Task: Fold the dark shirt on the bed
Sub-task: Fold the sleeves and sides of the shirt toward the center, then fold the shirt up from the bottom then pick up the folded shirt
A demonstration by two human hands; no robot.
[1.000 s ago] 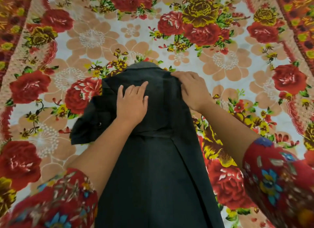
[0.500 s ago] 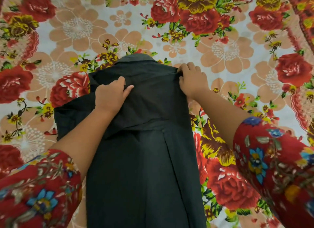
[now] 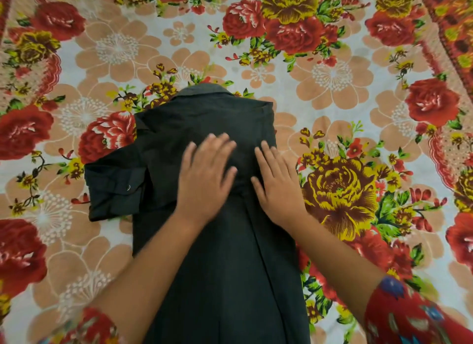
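Bed [image 3: 332, 74]: floral sheet, carrying the garment at centre.
Dark shirt [image 3: 204, 118]: back up, collar far; right side apparently folded in, bottom fold not yet made.
Left sleeve [image 3: 115, 187]: spread outward, unfolded.
Left hand [image 3: 204, 174]: fingers straight, pressing the back.
Right hand [image 3: 279, 184]: fingers flat on the folded edge.

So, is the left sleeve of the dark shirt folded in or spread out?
Spread out: the left sleeve lies sideways on the floral bedsheet, past the body of the dark shirt.

A pale sheet [image 3: 289, 105] printed with large red, yellow and peach flowers covers the bed [image 3: 64, 243], evenly lit, with a darker red-and-orange border [image 3: 454, 23] along its upper right edge.
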